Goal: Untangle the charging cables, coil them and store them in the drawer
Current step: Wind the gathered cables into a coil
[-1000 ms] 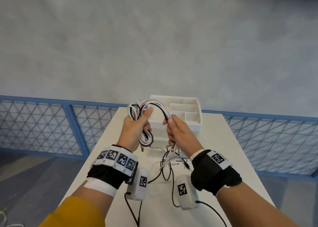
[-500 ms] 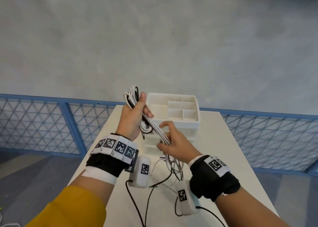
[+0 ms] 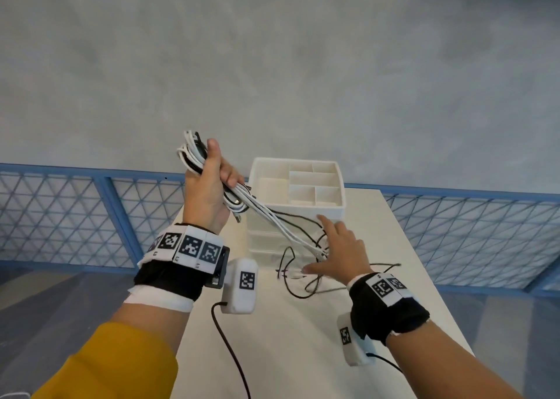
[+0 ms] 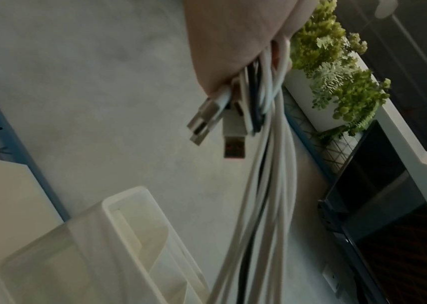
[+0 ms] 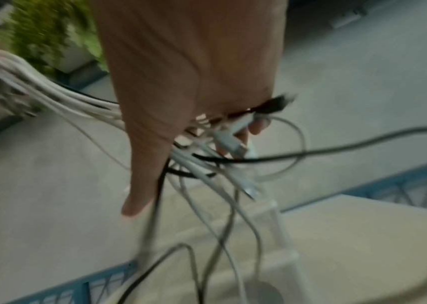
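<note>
My left hand (image 3: pixel 212 183) is raised left of the drawer unit and grips a coiled bundle of white and black charging cables (image 3: pixel 194 153). Two USB plugs (image 4: pixel 233 131) hang out below its palm. From the bundle the cable strands (image 3: pixel 281 226) run taut, down and to the right, into my right hand (image 3: pixel 336 253). That hand is low over the table in front of the drawers, index and thumb spread, the other fingers (image 5: pixel 256 125) curled on the strands. Loose ends (image 3: pixel 291 280) trail on the table. The white drawer unit (image 3: pixel 342 204) has an open compartment tray on top.
The white table (image 3: pixel 303 338) is narrow, with edges close on both sides. A blue lattice railing (image 3: pixel 75 214) runs behind it. Black leads (image 3: pixel 230 347) hang from the wrist cameras. Green plants (image 4: pixel 337 78) and a dark screen (image 4: pixel 378 201) appear in the left wrist view.
My left hand has lifted the bundle up and to the left. My right hand has slid down along the strands towards the table, drawing them out straight.
</note>
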Tool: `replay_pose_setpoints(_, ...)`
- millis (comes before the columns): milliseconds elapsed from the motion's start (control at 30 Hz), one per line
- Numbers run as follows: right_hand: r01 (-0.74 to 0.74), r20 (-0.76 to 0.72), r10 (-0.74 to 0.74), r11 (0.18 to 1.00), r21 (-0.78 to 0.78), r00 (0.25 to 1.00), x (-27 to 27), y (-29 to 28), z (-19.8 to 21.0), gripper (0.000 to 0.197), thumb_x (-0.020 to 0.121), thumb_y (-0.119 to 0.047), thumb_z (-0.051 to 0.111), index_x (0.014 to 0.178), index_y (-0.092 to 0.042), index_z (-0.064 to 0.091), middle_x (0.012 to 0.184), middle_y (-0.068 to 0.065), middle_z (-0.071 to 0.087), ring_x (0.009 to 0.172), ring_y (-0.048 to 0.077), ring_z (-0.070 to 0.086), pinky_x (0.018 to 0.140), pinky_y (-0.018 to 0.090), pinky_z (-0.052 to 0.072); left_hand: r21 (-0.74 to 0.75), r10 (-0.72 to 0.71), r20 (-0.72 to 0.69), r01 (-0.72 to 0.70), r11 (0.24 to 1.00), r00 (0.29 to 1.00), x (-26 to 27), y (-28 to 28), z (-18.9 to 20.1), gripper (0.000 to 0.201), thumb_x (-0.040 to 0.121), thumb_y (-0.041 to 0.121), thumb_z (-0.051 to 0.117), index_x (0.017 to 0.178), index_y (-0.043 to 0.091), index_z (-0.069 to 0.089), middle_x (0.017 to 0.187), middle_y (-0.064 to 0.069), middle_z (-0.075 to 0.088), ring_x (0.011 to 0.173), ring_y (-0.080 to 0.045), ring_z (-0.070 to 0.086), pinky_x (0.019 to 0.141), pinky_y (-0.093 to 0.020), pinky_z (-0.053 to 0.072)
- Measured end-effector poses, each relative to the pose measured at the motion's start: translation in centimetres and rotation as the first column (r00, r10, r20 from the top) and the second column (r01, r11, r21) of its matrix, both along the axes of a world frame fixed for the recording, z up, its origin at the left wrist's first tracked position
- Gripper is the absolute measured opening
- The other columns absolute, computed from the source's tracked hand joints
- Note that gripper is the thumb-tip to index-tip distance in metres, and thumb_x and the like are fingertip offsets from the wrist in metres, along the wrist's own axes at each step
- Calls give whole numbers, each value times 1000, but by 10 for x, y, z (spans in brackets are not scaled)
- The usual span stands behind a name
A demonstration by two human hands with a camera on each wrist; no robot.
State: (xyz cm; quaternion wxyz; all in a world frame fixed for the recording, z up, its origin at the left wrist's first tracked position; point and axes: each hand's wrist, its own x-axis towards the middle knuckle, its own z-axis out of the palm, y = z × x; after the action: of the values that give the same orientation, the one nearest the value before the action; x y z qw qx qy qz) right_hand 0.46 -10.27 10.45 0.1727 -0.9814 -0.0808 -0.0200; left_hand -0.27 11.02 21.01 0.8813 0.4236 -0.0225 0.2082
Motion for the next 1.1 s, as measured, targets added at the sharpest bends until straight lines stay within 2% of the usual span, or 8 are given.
replay_pose_setpoints(67,99,-49,-95,991,89,994,0,-10,-7,101,62,-53,75,141,-27,19,129,7,44,110,30,55,87,42,48,1,20,-10,-20,1000,1000,2,3,-2,41,92,36,50,56,20,38,39,9,35,37,-6,36,48,-23,43)
replay_pose_setpoints(200,21,-204,-74,968,-251,976,2,-16,-9,120,59,-58,74,146,-24,-1,145,12,29,132,32,31,105,49,31,45,21,-47,-19,999,999,4,-6,-15,38,92,34,51,58,20,40,39,10,34,36,-7,35,48,-24,42)
replay_pose_setpoints(367,-278,-264,375,898,341,888,-5,9,40,122,61,-38,82,146,-28,-5,154,4,20,142,19,18,115,38,19,88,-22,-80,30,996,997,7,-14,-23,40,90,35,53,56,19,38,39,9,32,35,-7,33,46,-23,39)
replay_pose_setpoints(467,-340,-118,524,691,639,844,-15,47,45,94,69,-22,79,142,-26,21,130,7,54,122,12,49,102,19,33,115,-71,-64,78,990,995,5,-28,-20,39,90,33,53,57,18,39,39,8,31,34,-7,32,46,-24,36)
replay_pose_setpoints(600,-234,-155,523,602,763,838,-18,66,15,15,85,-9,62,95,-19,58,64,2,61,55,4,61,73,26,53,144,-74,-38,78,986,997,0,-24,-9,40,92,32,50,57,17,37,39,8,31,34,-7,31,45,-23,36)
replay_pose_setpoints(733,-159,-297,561,624,765,773,-16,42,-4,23,87,-17,60,65,-22,60,41,-10,52,44,7,50,56,17,48,75,-98,-33,100,992,995,-1,9,0,40,93,34,47,57,19,36,38,9,31,35,-6,32,49,-23,44)
replay_pose_setpoints(867,-106,-233,601,473,874,765,-5,13,23,29,73,-42,69,54,-22,60,44,-6,37,41,7,38,69,26,51,268,-292,-254,358,895,922,-9,37,-7,38,88,35,51,58,17,36,37,8,30,32,-6,32,43,-21,43)
replay_pose_setpoints(1100,-331,-190,396,894,301,898,5,35,80,28,86,-32,59,78,-5,62,69,4,53,62,16,46,55,21,34,739,-138,-512,516,433,848,-26,3,-33,30,74,30,73,57,16,53,37,5,46,35,-12,40,46,-24,41)
